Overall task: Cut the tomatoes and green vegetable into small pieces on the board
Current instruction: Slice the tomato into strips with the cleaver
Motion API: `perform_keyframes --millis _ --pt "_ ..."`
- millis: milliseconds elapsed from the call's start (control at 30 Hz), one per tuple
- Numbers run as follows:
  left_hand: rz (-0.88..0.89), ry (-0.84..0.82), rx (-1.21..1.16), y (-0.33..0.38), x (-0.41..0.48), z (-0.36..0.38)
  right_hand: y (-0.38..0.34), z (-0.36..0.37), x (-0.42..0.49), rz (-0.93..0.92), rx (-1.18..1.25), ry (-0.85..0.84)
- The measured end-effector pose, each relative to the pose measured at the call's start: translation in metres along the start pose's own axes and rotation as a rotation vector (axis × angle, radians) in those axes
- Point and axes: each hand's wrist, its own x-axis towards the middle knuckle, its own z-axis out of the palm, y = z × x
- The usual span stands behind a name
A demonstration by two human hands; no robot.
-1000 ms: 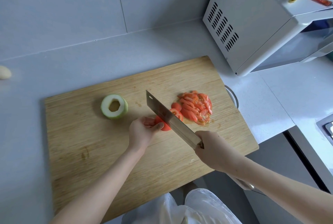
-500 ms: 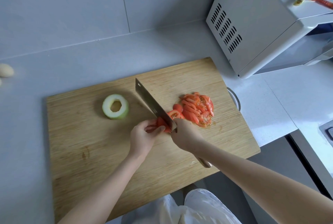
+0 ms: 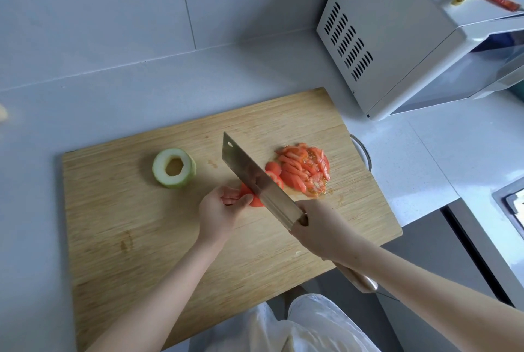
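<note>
View from above onto a wooden cutting board [image 3: 141, 238] on a pale grey counter [image 3: 141, 91]. Near the middle of the board, the left hand [image 3: 218, 213] curls its fingers and thumb around a red tomato piece [image 3: 256, 201], pinning it to the wood. The right hand [image 3: 320, 227] is wrapped tightly around the handle of a broad steel cleaver [image 3: 255, 176], whose blade runs diagonally away to the far left and lies across the held tomato. Just right of the blade sits a pile of tomato slices [image 3: 304, 170]. Left of the blade, well apart from the hands, a thick green vegetable ring [image 3: 173, 167] with a hollow centre stands on the board. A white microwave [image 3: 397, 40] stands at the far right.
</note>
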Motion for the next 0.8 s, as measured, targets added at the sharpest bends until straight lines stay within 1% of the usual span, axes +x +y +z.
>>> perform_keyframes --millis 133,300,467,567,667,800 --pt "0.007 0.009 0.048 -0.001 0.003 0.000 0.007 0.008 -0.001 0.002 -0.011 0.028" --pt "0.018 0.018 0.091 -0.001 0.003 -0.002 0.024 0.005 -0.019 0.050 -0.042 -0.059" --pt "0.034 0.014 0.104 0.001 0.003 -0.002 0.000 0.017 0.023 0.039 -0.029 -0.051" --pt "0.016 0.011 0.081 -0.001 0.003 -0.004 -0.016 0.034 0.047 0.029 -0.012 0.018" --pt "0.016 0.018 0.085 -0.001 0.003 -0.004 -0.019 0.039 0.051 0.016 0.013 0.047" --pt "0.049 -0.002 0.080 0.002 0.002 -0.004 -0.017 0.028 0.040 0.012 0.053 0.011"
